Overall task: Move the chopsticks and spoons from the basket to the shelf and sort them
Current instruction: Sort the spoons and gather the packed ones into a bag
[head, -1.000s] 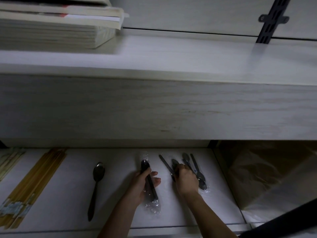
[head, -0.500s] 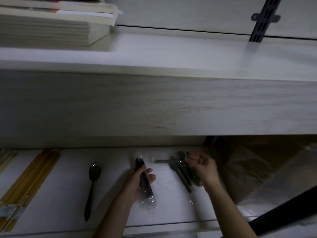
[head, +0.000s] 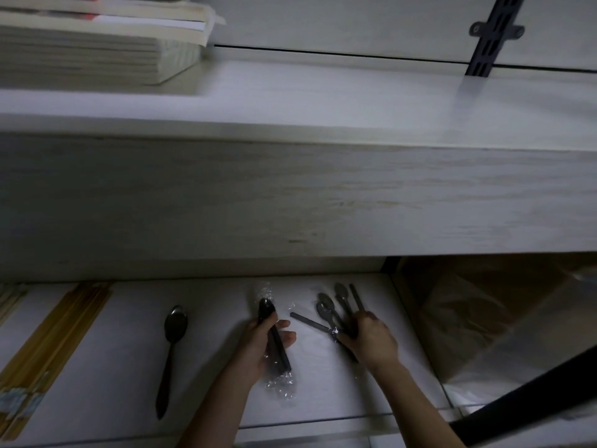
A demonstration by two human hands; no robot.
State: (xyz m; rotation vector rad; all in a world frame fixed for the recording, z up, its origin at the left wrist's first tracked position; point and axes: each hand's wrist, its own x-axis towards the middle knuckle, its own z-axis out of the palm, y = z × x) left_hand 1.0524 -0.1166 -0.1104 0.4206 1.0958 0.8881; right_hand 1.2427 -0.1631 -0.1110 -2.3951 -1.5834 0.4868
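On the white lower shelf [head: 106, 376] my left hand [head: 261, 344] holds a dark spoon wrapped in clear plastic [head: 274, 347], thumb over its bowl end. My right hand [head: 371, 337] grips a bunch of dark spoons [head: 332, 308] by their handles, bowls fanned toward the back; one handle sticks out leftward. A single dark spoon [head: 169, 350] lies alone further left. Yellow wooden chopsticks [head: 48, 347] lie in a row at the left, with paler ones at the far left edge. The basket is not in view.
A thick white upper shelf [head: 290, 195] overhangs the lower one and hides its back. Stacked books [head: 97, 40] sit on top at the left. A brown bag in clear plastic [head: 484, 318] fills the compartment to the right. A black bar [head: 533, 402] crosses the lower right corner.
My right hand gathered the spoon bunch, drew back toward me and turned it so the bowls point to the back. My left hand stayed on the wrapped spoon.
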